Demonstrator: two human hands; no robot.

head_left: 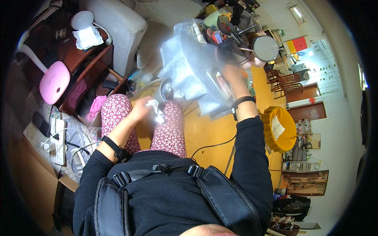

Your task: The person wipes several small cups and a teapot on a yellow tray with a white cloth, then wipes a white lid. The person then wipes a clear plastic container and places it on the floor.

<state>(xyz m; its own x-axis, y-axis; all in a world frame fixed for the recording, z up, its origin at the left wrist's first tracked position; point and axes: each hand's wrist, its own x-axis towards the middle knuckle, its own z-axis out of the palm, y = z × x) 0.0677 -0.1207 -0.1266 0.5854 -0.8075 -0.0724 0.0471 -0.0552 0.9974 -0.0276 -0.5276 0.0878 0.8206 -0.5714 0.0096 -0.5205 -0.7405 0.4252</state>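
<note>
My left hand (139, 110) is closed on a crumpled white tissue (158, 114), just above my knees in flowered trousers. A grey bin (158, 95) with white scraps in it stands just beyond that hand. My right hand (234, 75) reaches out over the right side of a surface draped with a clear bubble-textured plastic sheet (185, 67). Motion blurs its fingers, so whether they hold anything does not show. Close to it on the sheet lies a pale tray-like box (221, 85) with a pinkish item, and a round mirror (265, 48) stands farther right.
Clutter piles up at the table's far end. To my left are an open wooden drawer (92, 78), a pink oval-headed device (55, 82) and a white power strip (58, 141). A yellow-covered stool (281, 129) is on the right. A black cable (214, 146) crosses the yellow floor.
</note>
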